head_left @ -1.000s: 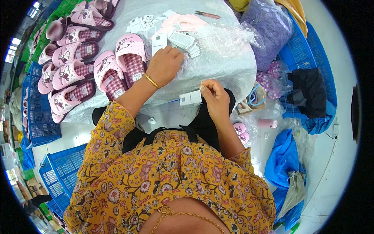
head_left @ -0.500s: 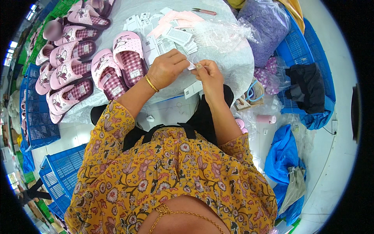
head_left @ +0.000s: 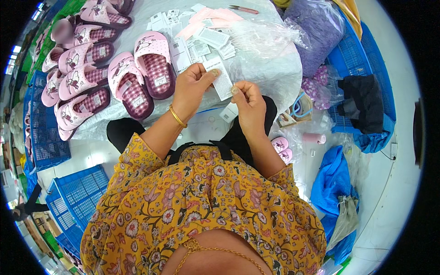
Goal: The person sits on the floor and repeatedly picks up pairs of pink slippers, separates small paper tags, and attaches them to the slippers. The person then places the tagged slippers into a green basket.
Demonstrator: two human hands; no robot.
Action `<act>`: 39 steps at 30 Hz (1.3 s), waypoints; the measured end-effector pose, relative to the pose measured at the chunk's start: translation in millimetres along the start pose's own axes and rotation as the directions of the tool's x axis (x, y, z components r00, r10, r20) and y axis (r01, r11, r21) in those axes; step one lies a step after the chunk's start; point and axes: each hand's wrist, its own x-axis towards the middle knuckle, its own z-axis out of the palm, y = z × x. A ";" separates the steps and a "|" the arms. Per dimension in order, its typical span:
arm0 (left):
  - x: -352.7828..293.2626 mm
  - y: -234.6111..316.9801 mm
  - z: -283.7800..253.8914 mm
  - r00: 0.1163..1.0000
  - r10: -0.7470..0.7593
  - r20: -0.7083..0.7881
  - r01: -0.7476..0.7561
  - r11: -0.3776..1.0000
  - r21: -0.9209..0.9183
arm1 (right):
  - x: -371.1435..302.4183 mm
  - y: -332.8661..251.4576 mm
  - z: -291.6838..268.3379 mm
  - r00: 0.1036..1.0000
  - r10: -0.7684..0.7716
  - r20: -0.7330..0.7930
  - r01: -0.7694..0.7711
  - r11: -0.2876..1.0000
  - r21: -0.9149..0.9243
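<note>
A white printed card point(head_left: 223, 86) is held up over the table's near edge. My left hand point(head_left: 191, 90) pinches its upper left side between thumb and fingers. My right hand point(head_left: 250, 103) is closed, thumb against forefinger, at the card's lower right edge. Left of the hands, a pair of pink slippers point(head_left: 156, 68) with plaid insoles and a printed figure lies on the table. Beyond the hands, loose white cards point(head_left: 213, 37) and pale pink paper strips point(head_left: 220, 16) are spread out. Another white card point(head_left: 228, 112) rests below the table edge, near my knee.
More pink slippers point(head_left: 75, 85) line the table's left side. Thread snips point(head_left: 244, 9) and clear plastic bags point(head_left: 263, 36) lie at the back. Blue crates point(head_left: 85, 188) stand at left and right. A purple bundle in plastic point(head_left: 316, 32) and small pink slippers point(head_left: 282, 149) are on the right.
The card has turned its printed face into view between my hands. My left hand has rotated and shifted slightly down; my right hand has moved down a little.
</note>
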 end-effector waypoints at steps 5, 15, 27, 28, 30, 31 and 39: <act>-1.7 -4.6 -9.7 0.984 0.173 0.043 -0.177 0.919 0.352 | 1.9 2.3 -11.7 0.984 -0.177 0.017 0.178 0.971 -0.162; -12.6 -0.3 -4.7 0.948 0.257 0.189 -0.319 0.738 0.595 | 8.0 -27.8 1.3 0.992 0.079 0.100 -0.081 0.997 0.014; -12.7 -0.9 -2.7 0.939 0.271 0.212 -0.344 0.728 0.593 | 8.9 -24.3 -1.7 0.987 0.096 0.131 -0.102 0.994 0.041; -12.4 -1.8 -2.5 0.938 0.280 0.204 -0.346 0.733 0.586 | 8.9 -24.2 -1.7 0.987 0.095 0.131 -0.102 0.994 0.043; -13.5 -0.2 -2.3 0.942 0.254 0.219 -0.336 0.709 0.620 | 9.0 -23.7 -1.8 0.987 0.096 0.132 -0.103 0.994 0.047; -14.1 0.3 -2.0 0.944 0.241 0.226 -0.331 0.697 0.636 | 9.0 -23.8 -2.2 0.986 0.101 0.129 -0.106 0.994 0.034; -15.6 -0.8 -1.7 0.729 0.531 0.432 -0.658 0.370 0.656 | 7.4 -13.3 -6.7 0.986 0.092 0.141 -0.089 0.996 -0.023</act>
